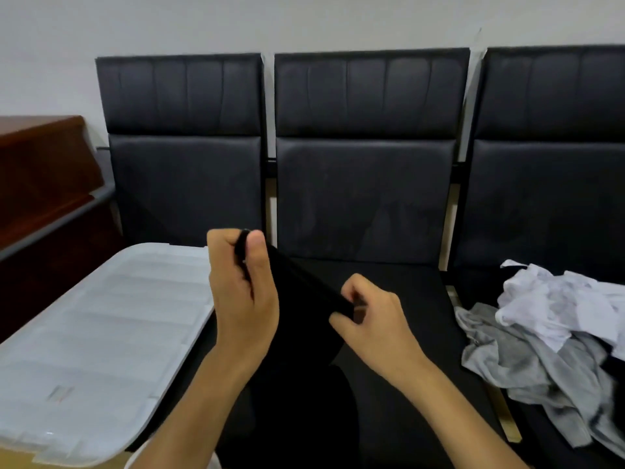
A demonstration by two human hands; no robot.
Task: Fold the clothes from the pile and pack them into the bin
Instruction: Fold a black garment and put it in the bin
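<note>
A black garment hangs between my two hands above the middle seat. My left hand is raised and pinches one end of its top edge between thumb and fingers. My right hand, lower and to the right, pinches the other end of that edge. The cloth drapes down in front of my forearms onto the seat. On the right seat lies the pile: a white garment on top of a grey one. On the left stands the bin, with a white lid on it.
Three black padded chairs stand in a row against a white wall. A brown wooden cabinet is at the far left behind the bin. A gap with a metal frame separates the middle and right seats.
</note>
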